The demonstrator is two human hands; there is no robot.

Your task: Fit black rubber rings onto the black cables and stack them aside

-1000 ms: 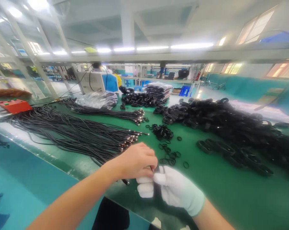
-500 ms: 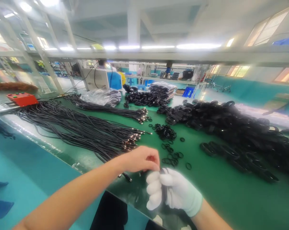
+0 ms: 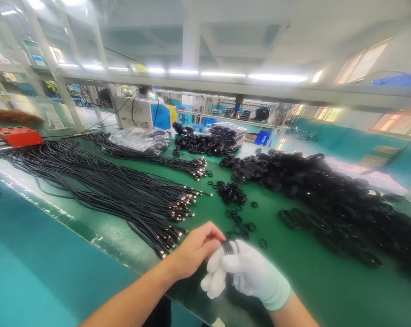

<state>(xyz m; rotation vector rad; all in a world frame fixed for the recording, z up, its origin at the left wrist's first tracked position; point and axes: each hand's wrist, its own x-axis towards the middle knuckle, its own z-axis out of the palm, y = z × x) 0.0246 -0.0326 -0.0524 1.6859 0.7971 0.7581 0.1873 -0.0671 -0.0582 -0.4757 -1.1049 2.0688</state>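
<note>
My bare left hand (image 3: 199, 249) is closed, its thumb and forefinger pinched against the fingertips of my right hand. What the pinch holds is too small to make out. My right hand (image 3: 248, 268) wears a white glove, with its fingers curled and the thumb pressed in. Dark bands that look like small black rings (image 3: 227, 247) show at its forefinger, right beside the left fingertips. Just beyond the hands lie loose black rings (image 3: 237, 217) and a small heap of them (image 3: 230, 193). Left of the hands, black cables (image 3: 123, 190) point their metal plug ends towards me.
A big pile of coiled black cables (image 3: 314, 181) covers the right side of the green mat (image 3: 269, 281). Behind are another cable bundle (image 3: 151, 156), a clear plastic bag (image 3: 139, 138), a stack of bagged goods (image 3: 227, 131) and a white-and-blue machine (image 3: 144, 113). A red control box (image 3: 17, 136) sits far left.
My view has shifted slightly. The left hand has turned and its fingers now meet the right forefinger from the left. The dark strip in the right palm no longer shows; dark bands show at the forefinger.
</note>
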